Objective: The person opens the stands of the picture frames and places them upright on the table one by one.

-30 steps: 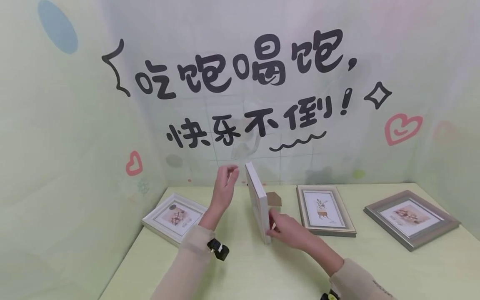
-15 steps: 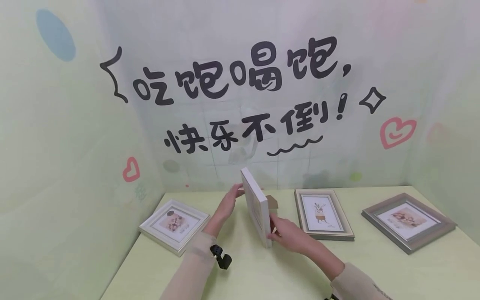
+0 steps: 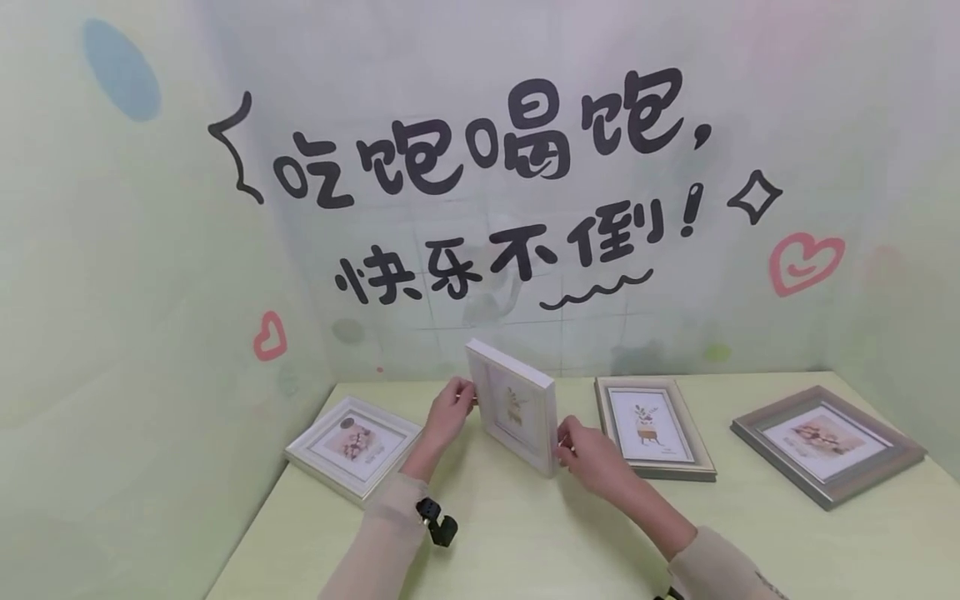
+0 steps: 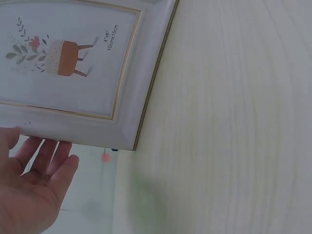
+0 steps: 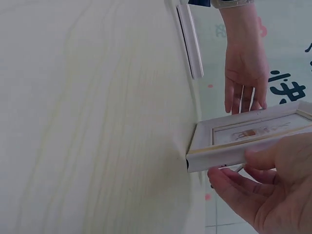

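White picture frame (image 3: 516,408): upright mid-table (image 3: 480,550), left of flat champagne frame (image 3: 703,454) | left hand (image 3: 450,410) pinching left edge, right hand (image 3: 594,460) right | risk: could topple if released unbalanced; rear support hidden, footing uncertain

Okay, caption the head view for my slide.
Left hand and right hand hold a white picture frame roughly upright, three flat-lying frames nearby.

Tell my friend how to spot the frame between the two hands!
Find the wall with big black writing, then look down at the table. Near its middle, the left hand and right hand hold a white frame. Only this one is held up; the other three frames lie flat.
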